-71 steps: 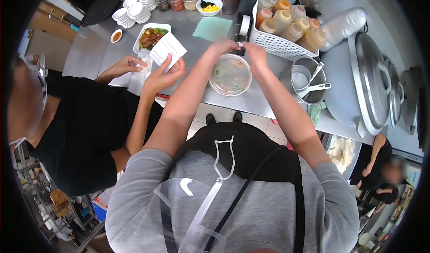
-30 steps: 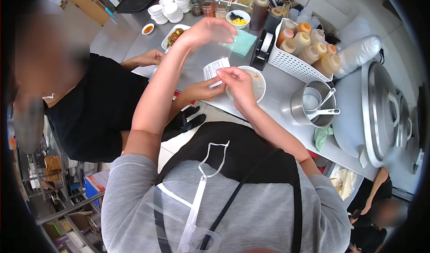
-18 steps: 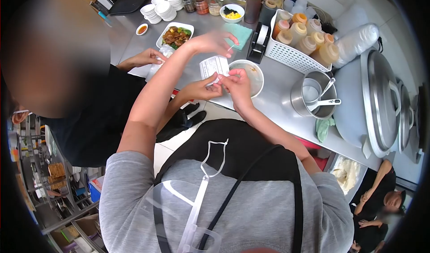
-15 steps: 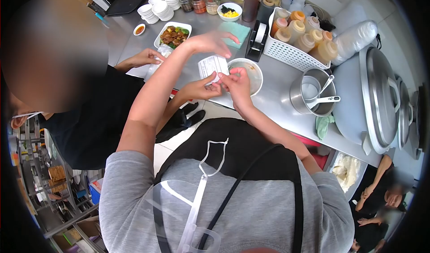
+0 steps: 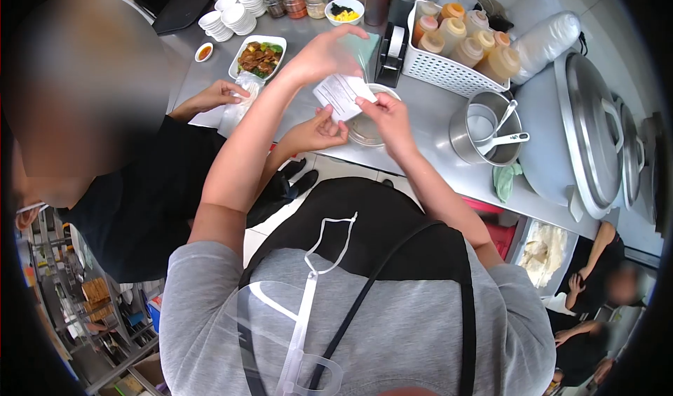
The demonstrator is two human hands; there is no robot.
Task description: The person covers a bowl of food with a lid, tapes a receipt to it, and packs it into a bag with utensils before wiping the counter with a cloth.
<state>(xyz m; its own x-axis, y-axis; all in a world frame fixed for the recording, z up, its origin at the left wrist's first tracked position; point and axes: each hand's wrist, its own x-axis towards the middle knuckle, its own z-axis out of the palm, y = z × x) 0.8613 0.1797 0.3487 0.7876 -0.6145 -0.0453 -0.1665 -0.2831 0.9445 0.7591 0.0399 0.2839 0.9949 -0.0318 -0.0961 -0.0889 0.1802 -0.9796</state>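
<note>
My right hand (image 5: 392, 124) pinches the right edge of a white printed paper slip (image 5: 342, 98). Above the slip, my left hand (image 5: 326, 56) has its fingers apart, partly smeared by motion, and nothing plain shows in it. A co-worker's hand (image 5: 317, 131) is at the slip's lower left edge; whether it grips the paper is unclear. Partly hidden behind slip and hand, a round white-rimmed bowl (image 5: 366, 132) stands on the steel counter. The co-worker's other hand (image 5: 216, 96) touches a clear plastic bag (image 5: 242, 101).
A meat-and-greens dish (image 5: 259, 58) and sauce dish (image 5: 204, 52) stand left. Behind are a green cloth (image 5: 361, 44), a black tape dispenser (image 5: 390, 58) and a white basket (image 5: 449, 73) of squeeze bottles. To the right stand a steel pot (image 5: 457, 131) and large lidded containers.
My right hand has moved slightly right, and the slip has tilted with it. My left hand remains above, shifted slightly up. The whole view has shifted a little.
</note>
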